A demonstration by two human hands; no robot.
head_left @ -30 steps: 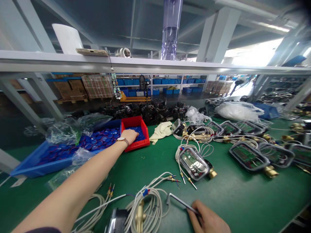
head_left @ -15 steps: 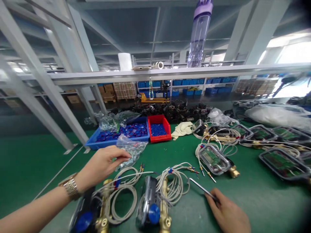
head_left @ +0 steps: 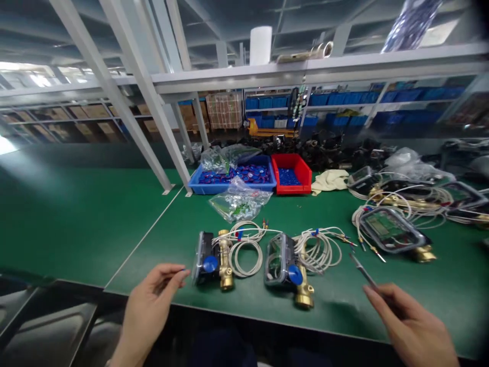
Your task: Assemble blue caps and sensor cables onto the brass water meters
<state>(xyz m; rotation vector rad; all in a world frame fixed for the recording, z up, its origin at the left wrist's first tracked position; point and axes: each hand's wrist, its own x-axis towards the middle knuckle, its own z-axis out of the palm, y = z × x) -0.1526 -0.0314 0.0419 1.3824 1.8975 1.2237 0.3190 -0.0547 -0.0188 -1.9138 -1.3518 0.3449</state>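
Note:
My left hand (head_left: 151, 300) is at the table's front edge, left of the meters, with thumb and forefinger pinched on a tiny blue piece (head_left: 184, 270), mostly hidden. In my right hand (head_left: 414, 323) is a slim screwdriver (head_left: 364, 272), its metal shaft pointing forward and left above the table. Two brass water meters with clear-covered black boxes and blue round caps lie between my hands: the left meter (head_left: 206, 261) and the right meter (head_left: 280, 260). Coiled white cables (head_left: 246, 257) lie beside them. Nearest the screwdriver tip are the right meter's cable ends (head_left: 344, 238).
Behind the meters lie a clear bag of small parts (head_left: 242, 204), a blue tray (head_left: 206, 189) of blue discs and a red bin (head_left: 292, 189) of small blue pieces. A cloth (head_left: 330, 181) and more meters (head_left: 393, 229) are to the right. Metal posts (head_left: 158, 122) rise at left.
The view has swung left and down. My left hand has moved from beside the clear bag to the table's front edge, left of the meters. My right hand still holds the screwdriver.

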